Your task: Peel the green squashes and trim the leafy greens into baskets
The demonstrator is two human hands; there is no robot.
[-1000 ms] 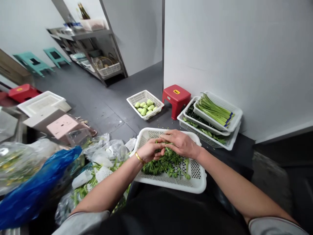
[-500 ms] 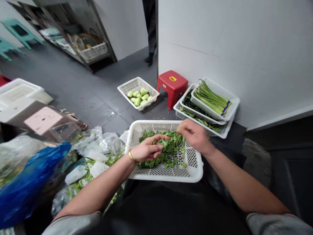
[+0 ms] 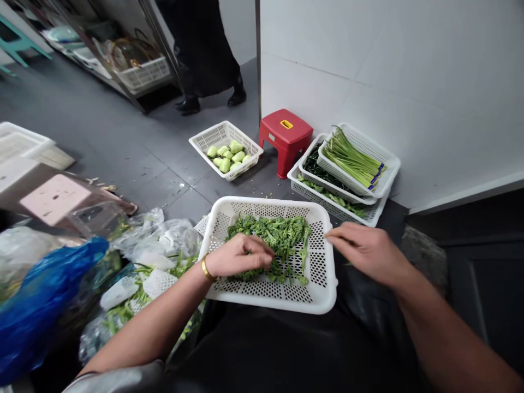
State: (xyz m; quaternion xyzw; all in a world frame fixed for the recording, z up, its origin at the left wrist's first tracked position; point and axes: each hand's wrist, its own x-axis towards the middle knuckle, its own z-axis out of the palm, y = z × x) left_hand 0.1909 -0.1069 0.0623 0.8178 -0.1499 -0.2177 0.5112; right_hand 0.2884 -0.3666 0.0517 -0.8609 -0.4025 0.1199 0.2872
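Note:
A white perforated basket [image 3: 323,295] sits in front of my body, holding a pile of leafy green broccolini-like stalks [image 3: 282,234]. My left hand [image 3: 241,255], with a gold bracelet at the wrist, is over the left part of the pile. Its fingers are curled together, their tips at the greens; what they hold, if anything, is hidden. Beside the basket's right rim is my right hand [image 3: 364,248], thumb and fingers pinched together. Its fingertips are close to the rim, and whether they touch it or hold a small piece I cannot tell.
Beyond are a basket of pale green peppers [image 3: 227,158], a red stool [image 3: 285,131] and stacked baskets with long green stalks [image 3: 356,158]. Plastic bags [image 3: 176,240], a blue bag [image 3: 49,300] and a pink stool [image 3: 55,199] lie left. A person in dark clothes [image 3: 204,54] stands behind.
My right hand has moved from over the greens out past the basket's right rim. My left hand's fingers have curled down toward the pile. The person behind has stepped further into view.

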